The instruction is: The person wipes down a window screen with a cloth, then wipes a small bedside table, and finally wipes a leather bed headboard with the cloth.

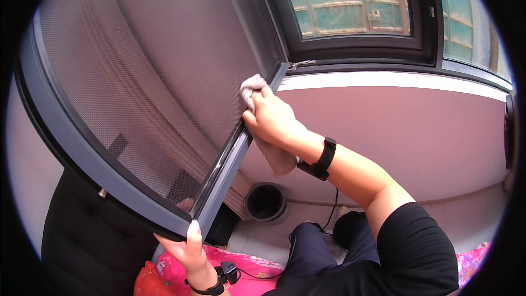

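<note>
A mesh window screen [135, 90] in a dark grey metal frame [222, 189] stands swung out into the room at the left. My left hand [191, 250] grips the frame's near bottom corner, its thumb lying on the rail. Around a light grey cloth [251, 84], my right hand [271, 117] is closed, pressing it to the inner edge of the bottom rail. Part of the cloth hangs below my wrist. Whitish streaks show along the rail between my hands.
Beyond is a dark window frame [353, 51] above a white sill [353, 81] and pink-tinted wall [394, 131]. Below are a round bin [266, 202], a floral pink cover [259, 261], a black tufted headboard [90, 230] and a cable [335, 211] by my legs. A short metal pin [102, 193] juts from the frame.
</note>
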Demonstrator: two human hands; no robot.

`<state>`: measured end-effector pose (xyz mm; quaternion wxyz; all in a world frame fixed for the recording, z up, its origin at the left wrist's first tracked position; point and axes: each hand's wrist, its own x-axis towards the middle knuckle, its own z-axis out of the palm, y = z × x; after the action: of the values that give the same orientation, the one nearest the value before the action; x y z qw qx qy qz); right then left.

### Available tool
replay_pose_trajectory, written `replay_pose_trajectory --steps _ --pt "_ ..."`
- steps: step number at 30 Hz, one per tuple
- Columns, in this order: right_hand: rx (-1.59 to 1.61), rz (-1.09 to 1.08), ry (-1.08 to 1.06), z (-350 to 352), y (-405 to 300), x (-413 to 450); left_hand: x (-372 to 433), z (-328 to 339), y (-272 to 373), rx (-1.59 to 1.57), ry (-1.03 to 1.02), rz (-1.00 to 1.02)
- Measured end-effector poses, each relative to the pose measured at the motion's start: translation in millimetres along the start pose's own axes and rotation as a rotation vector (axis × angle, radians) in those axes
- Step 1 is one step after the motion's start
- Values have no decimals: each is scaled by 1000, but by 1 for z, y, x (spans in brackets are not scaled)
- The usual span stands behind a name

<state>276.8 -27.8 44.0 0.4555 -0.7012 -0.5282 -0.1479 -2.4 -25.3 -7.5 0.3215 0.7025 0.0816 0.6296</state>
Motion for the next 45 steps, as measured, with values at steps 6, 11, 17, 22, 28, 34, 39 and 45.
replay_pose_trajectory --steps 6,11,17,22,28,34,39,45 --pt "-167 154 30 11 65 64 -3 -2 -6 69 154 -22" --pt "-139 215 71 18 128 114 -2 -5 -6 149 66 -30" --pt "14 219 116 23 168 148 3 7 7 214 175 -131" --pt "-66 -154 426 -12 139 198 13 -15 -9 371 -6 126" --pt "-457 -144 364 -36 139 238 17 11 9 359 66 21" --pt "-548 -110 255 -19 155 211 5 9 6 236 145 -61" --pt "-548 -118 193 0 185 180 -2 8 -2 246 229 -89" --pt "-677 -19 223 9 178 164 -8 -7 -23 404 204 52"
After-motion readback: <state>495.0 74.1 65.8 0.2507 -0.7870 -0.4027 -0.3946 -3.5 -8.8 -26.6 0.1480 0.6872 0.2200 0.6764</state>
